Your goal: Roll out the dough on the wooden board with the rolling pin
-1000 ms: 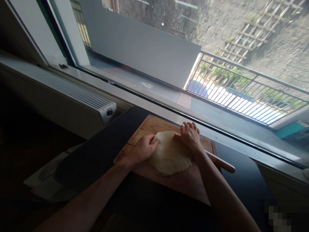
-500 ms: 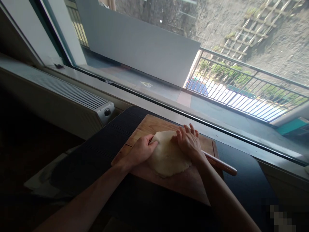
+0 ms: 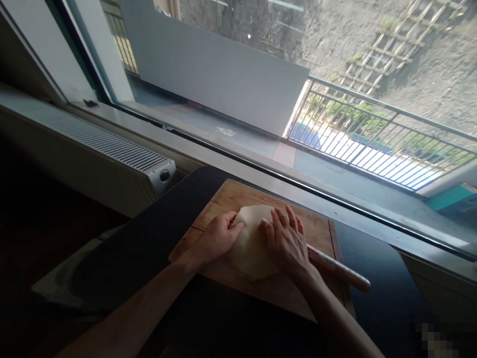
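A round, flat sheet of pale dough (image 3: 251,243) lies on a wooden board (image 3: 227,196). My left hand (image 3: 219,234) pinches its left edge between thumb and fingers. Over the dough's right side rests my right hand (image 3: 288,238), open, with its fingers stretched and apart; its thumb and fingertips touch the dough's surface. A rolling pin (image 3: 341,271) sticks out from behind my right hand toward the lower right, crossing the board's right edge. Its other end is hidden by that hand.
The board lies on a dark table (image 3: 160,226) with rounded ends. Behind runs a window sill (image 3: 238,178) below a large window. A white radiator (image 3: 145,161) stands to the left, and a pale seat-like surface (image 3: 63,278) shows at lower left.
My right hand has slid a little left and down over the dough, covering more of its right side. The board and rolling pin have shifted slightly. My left hand keeps its pinch.
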A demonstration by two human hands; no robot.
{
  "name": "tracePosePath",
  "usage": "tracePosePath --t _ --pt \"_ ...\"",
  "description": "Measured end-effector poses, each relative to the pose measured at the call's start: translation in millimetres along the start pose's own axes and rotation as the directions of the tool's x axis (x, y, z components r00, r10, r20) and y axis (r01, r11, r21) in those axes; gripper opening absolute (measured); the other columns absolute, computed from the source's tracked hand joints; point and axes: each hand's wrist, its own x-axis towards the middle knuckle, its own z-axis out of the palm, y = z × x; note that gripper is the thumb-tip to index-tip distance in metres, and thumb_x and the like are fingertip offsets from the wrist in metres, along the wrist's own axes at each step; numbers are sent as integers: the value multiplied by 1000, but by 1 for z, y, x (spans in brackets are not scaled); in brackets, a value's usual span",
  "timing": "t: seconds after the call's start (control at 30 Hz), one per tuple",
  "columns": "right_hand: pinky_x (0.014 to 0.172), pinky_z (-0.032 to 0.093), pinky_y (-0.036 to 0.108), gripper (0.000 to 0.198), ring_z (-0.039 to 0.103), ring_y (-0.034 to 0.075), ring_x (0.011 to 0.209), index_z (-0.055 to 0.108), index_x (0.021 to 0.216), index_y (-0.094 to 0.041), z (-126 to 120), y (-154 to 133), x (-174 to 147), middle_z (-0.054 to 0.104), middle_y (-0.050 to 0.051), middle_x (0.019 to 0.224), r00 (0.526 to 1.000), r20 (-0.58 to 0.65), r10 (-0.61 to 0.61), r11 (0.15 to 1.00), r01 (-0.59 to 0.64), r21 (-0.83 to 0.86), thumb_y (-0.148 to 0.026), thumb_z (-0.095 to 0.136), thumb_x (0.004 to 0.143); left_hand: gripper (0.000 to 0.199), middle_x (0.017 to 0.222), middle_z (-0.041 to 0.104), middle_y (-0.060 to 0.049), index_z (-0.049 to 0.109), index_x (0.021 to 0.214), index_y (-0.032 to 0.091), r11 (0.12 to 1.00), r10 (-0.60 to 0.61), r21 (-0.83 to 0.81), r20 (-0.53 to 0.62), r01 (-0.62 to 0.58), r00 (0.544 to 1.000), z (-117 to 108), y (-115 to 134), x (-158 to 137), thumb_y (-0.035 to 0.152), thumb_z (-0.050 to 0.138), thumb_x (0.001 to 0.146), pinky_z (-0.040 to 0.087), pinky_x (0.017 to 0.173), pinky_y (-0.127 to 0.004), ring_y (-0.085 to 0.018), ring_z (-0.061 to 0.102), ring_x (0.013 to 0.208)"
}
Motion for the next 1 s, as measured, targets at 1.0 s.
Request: tracePosePath --t 1.0 --pt "103 25 38 39 29 24 128 49 121 -19 -2 0 5 41 9 135 993 -113 16 991 -1 135 -35 26 94 37 89 67 -7 62 90 15 932 -211 289 -58 219 976 -1 23 61 46 48 75 40 57 -22 -18 61 78"
